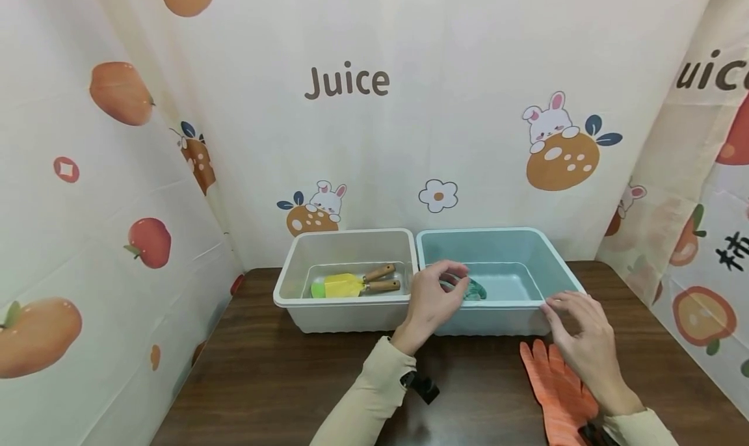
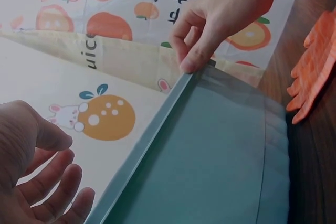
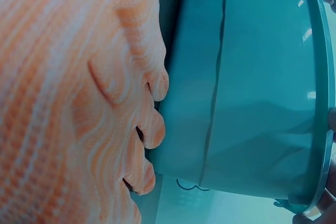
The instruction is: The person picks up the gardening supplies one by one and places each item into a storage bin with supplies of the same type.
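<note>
My right hand [image 1: 588,345] pinches the front right corner of the light blue bin [image 1: 497,317], thumb and fingers at its rim. In the left wrist view that right hand [image 2: 220,22] shows at the same corner. My left hand [image 1: 435,296] hovers at the bin's front left rim with loosely bent fingers and nothing in them; the left wrist view shows the left hand [image 2: 44,166] apart from the rim. Inside the blue bin lies a green, patterned thing [image 1: 475,290], partly hidden behind my left hand. An orange glove [image 1: 552,387] lies on the table below my right hand.
A grey-white bin [image 1: 351,317] stands directly left of the blue one, holding small garden tools [image 1: 345,285] with yellow and green blades and wooden handles. Both stand on a dark wooden table [image 1: 251,381]. Fruit-printed curtains [image 1: 468,140] hang behind and at both sides.
</note>
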A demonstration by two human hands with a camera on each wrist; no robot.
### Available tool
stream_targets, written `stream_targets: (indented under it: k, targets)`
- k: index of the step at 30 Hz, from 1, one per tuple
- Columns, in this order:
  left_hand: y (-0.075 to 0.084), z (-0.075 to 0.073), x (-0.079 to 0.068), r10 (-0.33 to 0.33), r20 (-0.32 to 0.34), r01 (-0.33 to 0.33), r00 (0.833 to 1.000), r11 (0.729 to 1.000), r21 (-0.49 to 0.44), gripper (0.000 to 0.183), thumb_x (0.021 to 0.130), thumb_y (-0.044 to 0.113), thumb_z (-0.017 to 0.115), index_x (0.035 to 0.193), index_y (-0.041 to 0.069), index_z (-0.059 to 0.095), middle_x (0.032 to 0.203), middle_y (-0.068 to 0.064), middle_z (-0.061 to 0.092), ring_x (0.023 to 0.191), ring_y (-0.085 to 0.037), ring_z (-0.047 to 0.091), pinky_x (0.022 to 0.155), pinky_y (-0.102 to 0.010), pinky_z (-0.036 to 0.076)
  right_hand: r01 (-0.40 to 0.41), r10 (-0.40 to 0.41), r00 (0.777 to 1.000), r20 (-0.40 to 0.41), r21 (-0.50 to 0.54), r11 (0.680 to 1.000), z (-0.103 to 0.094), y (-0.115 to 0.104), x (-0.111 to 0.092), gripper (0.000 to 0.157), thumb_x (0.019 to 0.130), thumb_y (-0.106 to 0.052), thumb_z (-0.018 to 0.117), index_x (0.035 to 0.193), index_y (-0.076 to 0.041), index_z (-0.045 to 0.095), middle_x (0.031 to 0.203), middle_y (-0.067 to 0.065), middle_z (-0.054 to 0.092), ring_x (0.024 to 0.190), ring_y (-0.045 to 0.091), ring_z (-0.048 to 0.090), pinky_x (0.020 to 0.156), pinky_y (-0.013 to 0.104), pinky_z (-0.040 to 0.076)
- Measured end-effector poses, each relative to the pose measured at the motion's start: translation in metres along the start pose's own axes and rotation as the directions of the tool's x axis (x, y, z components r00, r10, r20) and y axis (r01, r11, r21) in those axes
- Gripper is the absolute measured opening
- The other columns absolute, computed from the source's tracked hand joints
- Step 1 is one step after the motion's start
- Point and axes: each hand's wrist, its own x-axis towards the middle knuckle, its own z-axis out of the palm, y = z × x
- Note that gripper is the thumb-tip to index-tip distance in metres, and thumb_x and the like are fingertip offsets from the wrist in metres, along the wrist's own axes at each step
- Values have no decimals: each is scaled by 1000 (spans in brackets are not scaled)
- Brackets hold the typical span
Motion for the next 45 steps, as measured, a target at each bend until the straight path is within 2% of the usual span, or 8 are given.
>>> stream_targets:
  k: [6, 11, 16, 21, 31, 45]
  targets:
    - [3, 2, -3, 24, 24, -23, 999, 999, -23, 13, 98, 11, 74, 109, 11, 80, 102, -4, 80, 83, -1, 70, 74, -14, 58, 0, 0, 1000, -5, 3, 1000, -1, 2, -1, 27, 77, 16, 82, 101, 3, 78, 101, 17, 74, 122, 5, 53, 117, 10, 28]
    - [6, 4, -7, 70, 58, -68, 996, 997, -21, 13, 99, 9, 73, 110, 10, 79, 102, -6, 80, 83, -4, 72, 74, -14, 59, 7, -7, 1000, 1, 7, 1000, 0, 3, -1, 27, 77, 16, 82, 101, 4, 78, 101, 18, 74, 123, 4, 53, 117, 10, 28]
    - [11, 7, -11, 119, 95, -116, 988, 993, -31, 14, 98, 8, 73, 110, 10, 79, 102, -6, 79, 84, -5, 72, 75, -13, 58, 10, -10, 1000, 2, 10, 1000, 1, 2, -1, 27, 76, 16, 82, 101, 4, 78, 101, 18, 74, 123, 3, 53, 116, 9, 29]
    - [14, 12, -16, 170, 119, -173, 978, 985, 15, 13, 99, 9, 73, 110, 11, 79, 102, -3, 79, 85, -1, 71, 75, -11, 58, 11, -11, 1000, -4, 11, 1000, 0, 2, 0, 28, 76, 16, 82, 100, 4, 78, 101, 19, 74, 123, 4, 54, 115, 9, 29]
    - [21, 21, -28, 238, 165, -245, 957, 969, 26, 14, 99, 8, 72, 111, 9, 78, 100, -1, 78, 84, 5, 68, 76, -8, 55, 7, -7, 1000, 6, 6, 1000, 1, 3, -1, 29, 75, 17, 82, 100, 3, 78, 102, 18, 74, 123, 3, 52, 115, 8, 29]
    - [18, 28, -37, 195, 211, -197, 958, 980, -10, 13, 99, 9, 73, 111, 11, 78, 99, -2, 78, 83, 12, 63, 75, -9, 56, 5, -5, 1000, 5, 15, 1000, 0, 2, -2, 31, 75, 18, 82, 102, 5, 78, 103, 19, 73, 125, -4, 49, 115, 8, 28]
